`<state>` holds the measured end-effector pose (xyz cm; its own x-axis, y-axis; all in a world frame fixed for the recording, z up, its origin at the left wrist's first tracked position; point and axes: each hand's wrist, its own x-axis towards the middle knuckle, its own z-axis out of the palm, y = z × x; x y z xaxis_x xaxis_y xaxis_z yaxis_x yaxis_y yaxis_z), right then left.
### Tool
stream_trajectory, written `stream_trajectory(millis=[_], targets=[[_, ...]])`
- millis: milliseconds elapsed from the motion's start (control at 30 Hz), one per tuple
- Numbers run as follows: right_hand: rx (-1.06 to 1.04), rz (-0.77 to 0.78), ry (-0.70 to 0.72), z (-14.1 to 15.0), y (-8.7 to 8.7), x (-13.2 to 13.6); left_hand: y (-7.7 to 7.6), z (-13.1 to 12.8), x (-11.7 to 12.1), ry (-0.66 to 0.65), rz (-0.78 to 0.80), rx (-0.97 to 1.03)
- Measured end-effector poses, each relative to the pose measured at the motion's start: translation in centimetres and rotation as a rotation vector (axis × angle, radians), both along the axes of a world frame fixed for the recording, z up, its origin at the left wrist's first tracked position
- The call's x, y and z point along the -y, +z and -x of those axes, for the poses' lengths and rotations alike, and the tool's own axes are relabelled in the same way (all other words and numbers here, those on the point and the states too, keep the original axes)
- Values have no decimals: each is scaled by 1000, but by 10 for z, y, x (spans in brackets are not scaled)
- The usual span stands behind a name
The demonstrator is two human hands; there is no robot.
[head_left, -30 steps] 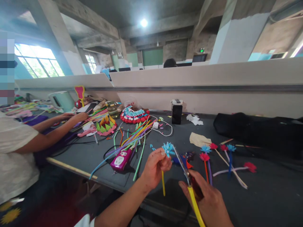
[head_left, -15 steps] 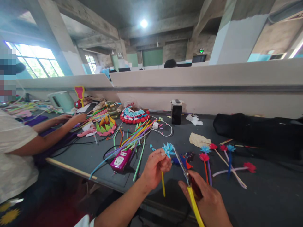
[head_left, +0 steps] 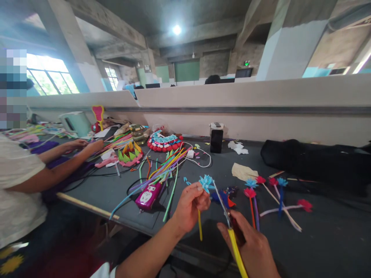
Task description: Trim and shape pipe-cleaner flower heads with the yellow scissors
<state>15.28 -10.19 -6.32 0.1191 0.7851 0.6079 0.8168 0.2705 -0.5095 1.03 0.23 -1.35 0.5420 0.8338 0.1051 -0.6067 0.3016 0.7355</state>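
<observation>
Pinched in my left hand (head_left: 191, 204) is a light blue craft flower (head_left: 206, 183) with pointed petals. Its yellow stem (head_left: 200, 227) hangs down below my fingers. My right hand (head_left: 251, 243) is wrapped round a pair of scissors (head_left: 224, 210) with yellow handles, whose blade tips touch or nearly touch the petals' right side. Right of the scissors lie finished-looking flowers with coloured stems, among them a pink flower (head_left: 250, 193) on an orange stem and a blue flower (head_left: 283, 181). Behind the blades sits a dark blue and red piece (head_left: 224, 197).
A purple power strip box (head_left: 148, 196) and a bundle of coloured strips (head_left: 168, 166) lie to the left. Farther back stand a phone (head_left: 216, 140) and a red, white and blue beaded piece (head_left: 165, 141). A black bag (head_left: 313, 160) lies right. A co-worker's arms (head_left: 72, 158) reach in at left.
The scissors and my right hand have shifted very slightly left, and the blades look closer together. My left hand stays in place with the flower. The co-worker has moved a little.
</observation>
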Motion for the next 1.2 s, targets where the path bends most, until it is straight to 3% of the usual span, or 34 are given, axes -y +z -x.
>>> stream_trajectory(millis=[1200], targets=[[79, -36, -60, -1, 5, -1, 1, 1, -1, -6, 2, -62]])
